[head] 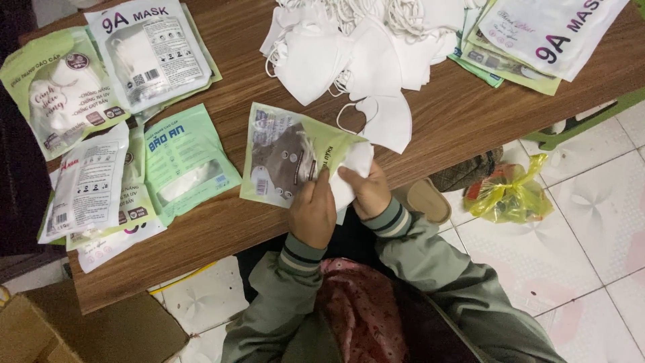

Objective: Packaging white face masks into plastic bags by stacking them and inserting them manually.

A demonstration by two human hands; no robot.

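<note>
A green mask pouch (285,161) is pinned at the near edge of a brown wooden table (457,114) by the left hand (313,212), fingers closed on it. A white mask (354,171) is pinched in the right hand (366,191) at the pouch mouth. Loose white masks (356,54) are heaped further back, filled packets (121,121) spread at left. White floor tiles (591,222), a yellow plastic bag (508,191) and a cardboard box (80,333) are seen below.
</note>
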